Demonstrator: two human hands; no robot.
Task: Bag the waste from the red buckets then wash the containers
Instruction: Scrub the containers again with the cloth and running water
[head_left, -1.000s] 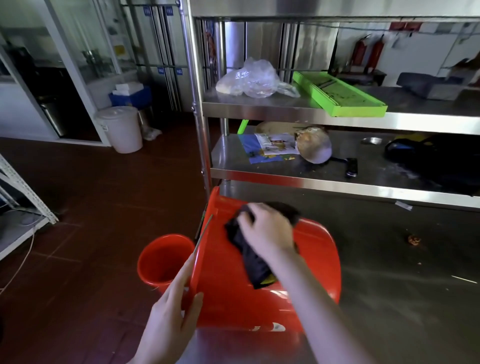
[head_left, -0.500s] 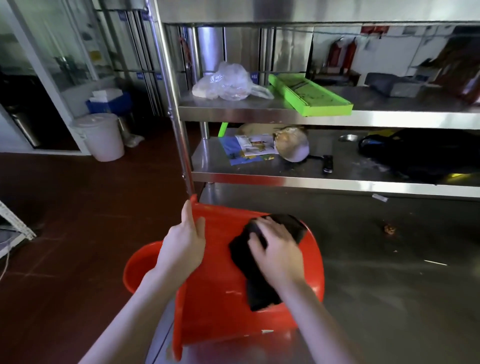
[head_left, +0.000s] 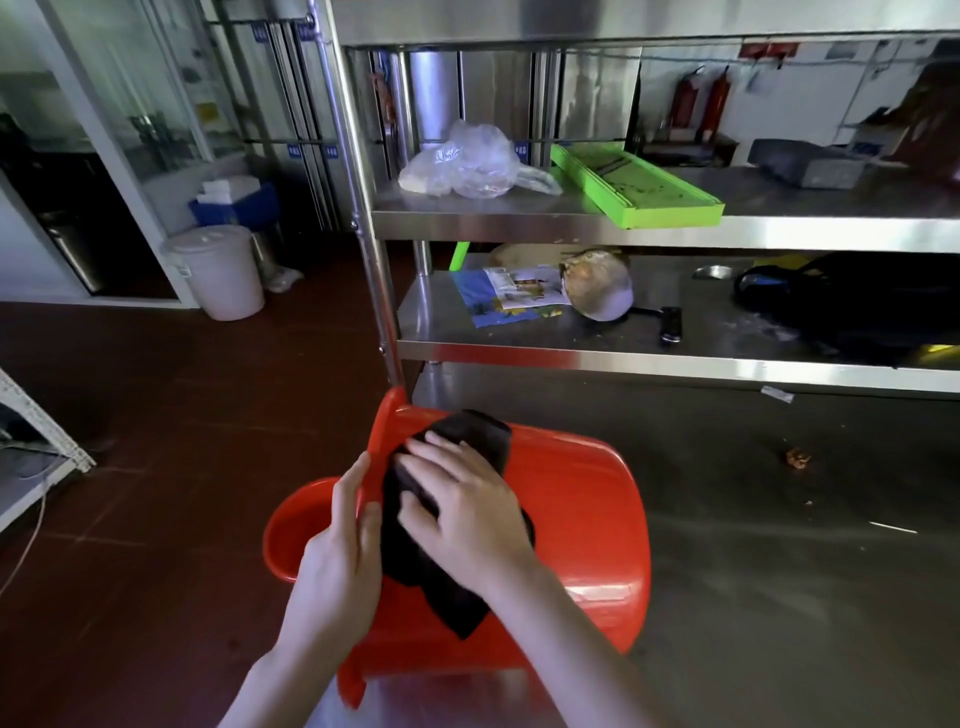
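With left hand (head_left: 337, 561) gripping its rim and right hand (head_left: 462, 509) flat on the cloth (head_left: 447, 597), the tipped bucket (head_left: 582, 519) could slide off the table (head_left: 779, 597).

This is looking like the working area of a commercial kitchen. A long steel table (head_left: 779, 597) is running along the near right, and a steel shelf rack (head_left: 571, 228) is standing over its far edge. A green slicer (head_left: 634, 192) and a clear plastic bag (head_left: 467, 166) are lying on the upper shelf, and a metal pan (head_left: 597, 283) is resting on the lower one. A red bucket (head_left: 587, 519) is lying on its side on the table. Dark red floor tiles (head_left: 182, 415) are spreading out to the left, where a white lidded bin (head_left: 218, 270) is standing beside glass partitions (head_left: 156, 104). Two fire extinguishers (head_left: 685, 104) are hanging on the far wall.
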